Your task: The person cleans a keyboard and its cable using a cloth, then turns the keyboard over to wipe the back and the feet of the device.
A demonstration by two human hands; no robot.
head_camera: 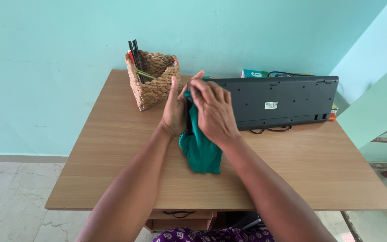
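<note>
Above the middle of a wooden desk (292, 170), my left hand (174, 110) and my right hand (213, 112) are pressed together around a green cloth (201, 150) and a thin dark object between the palms, mostly hidden. The cloth hangs down from my hands onto the desk top. Right behind my right hand lies a black keyboard (283, 101), turned upside down with its underside and a small white label facing up.
A woven basket (153, 80) with dark and coloured pens stands at the back left of the desk. Small colourful boxes (254, 73) and a black cable (269, 130) lie behind and under the keyboard. A turquoise wall rises behind; tiled floor lies left.
</note>
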